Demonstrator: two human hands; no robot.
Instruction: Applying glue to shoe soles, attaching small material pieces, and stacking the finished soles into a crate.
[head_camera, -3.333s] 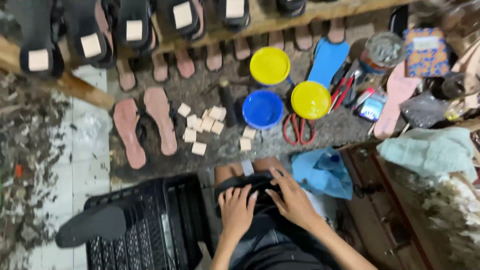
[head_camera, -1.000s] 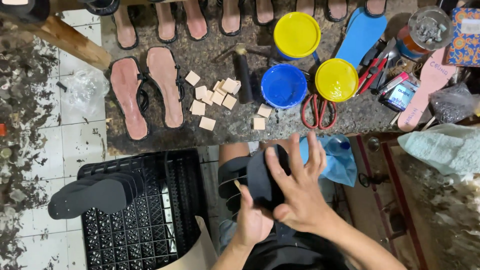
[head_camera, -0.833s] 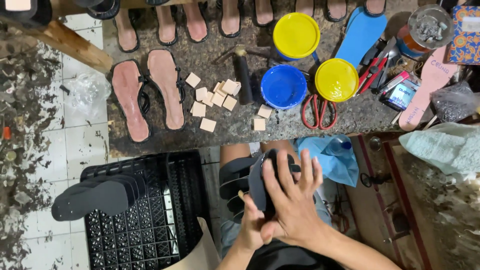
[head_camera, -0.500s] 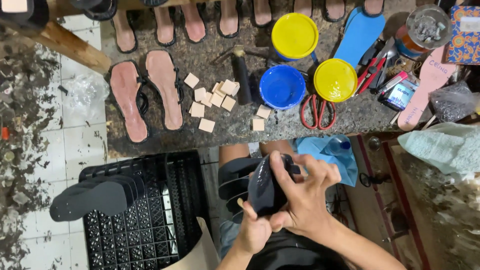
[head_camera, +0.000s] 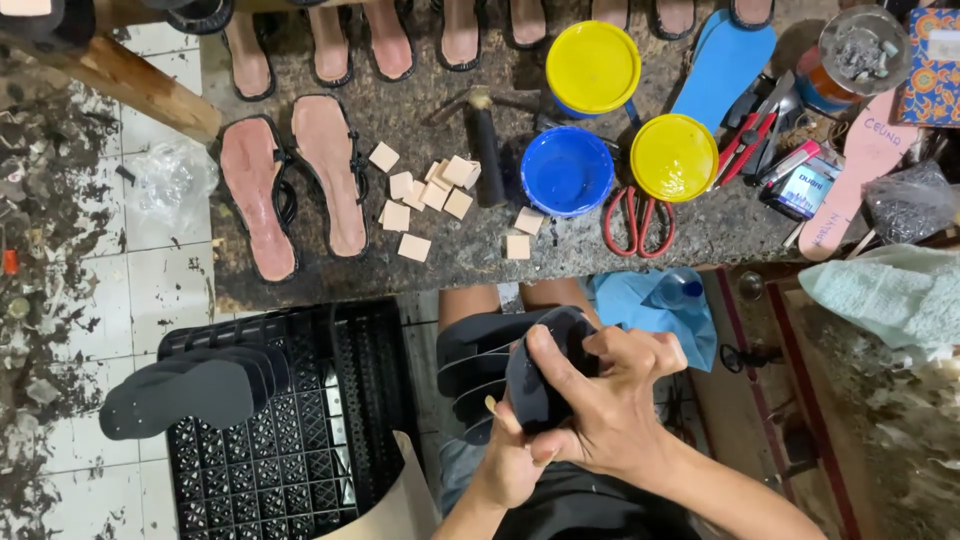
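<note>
My right hand (head_camera: 600, 400) is clenched over a black sandal sole (head_camera: 535, 375), bending it above my lap. My left hand (head_camera: 510, 455) grips the same sole from below, mostly hidden under the right. More black soles (head_camera: 475, 355) lie stacked on my lap just left of the hands. On the stone slab (head_camera: 440, 265) ahead lie two pinkish insoles with black straps (head_camera: 295, 180) and several small pale square blocks (head_camera: 425, 195).
A black plastic crate (head_camera: 290, 440) at my left carries a stack of dark soles (head_camera: 190, 385). On the slab stand a blue tub (head_camera: 565, 170), two yellow lids (head_camera: 672, 155), red-handled scissors (head_camera: 638, 220), a hammer (head_camera: 487, 150) and a blue insole (head_camera: 722, 65). Debris litters the tiled floor (head_camera: 60, 280).
My right hand went from spread open over the sole to clenched around it, folding it. The view shifted slightly; the slab and crate stayed put.
</note>
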